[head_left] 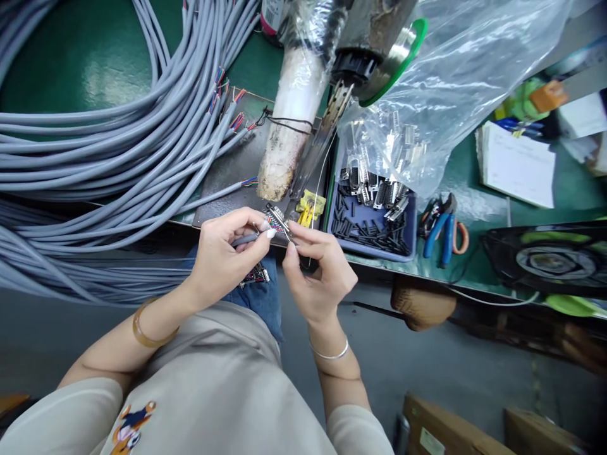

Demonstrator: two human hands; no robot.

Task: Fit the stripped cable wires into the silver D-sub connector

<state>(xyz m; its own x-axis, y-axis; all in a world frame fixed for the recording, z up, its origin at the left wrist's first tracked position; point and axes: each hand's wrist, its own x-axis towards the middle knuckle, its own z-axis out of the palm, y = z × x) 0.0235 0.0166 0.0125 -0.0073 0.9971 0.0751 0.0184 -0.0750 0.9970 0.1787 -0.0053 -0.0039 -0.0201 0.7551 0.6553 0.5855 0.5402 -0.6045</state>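
The left hand pinches the end of a thin grey cable at the green desk edge, the right hand grips a small metal plug touching its coloured wires, and a blue tray sits behind.

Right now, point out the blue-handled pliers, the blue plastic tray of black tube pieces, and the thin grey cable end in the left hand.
blue-handled pliers (441, 232), head view, on a handle.
blue plastic tray (377, 254), head view, front rim.
thin grey cable end (243, 239), head view, grey sheath by the fingers.
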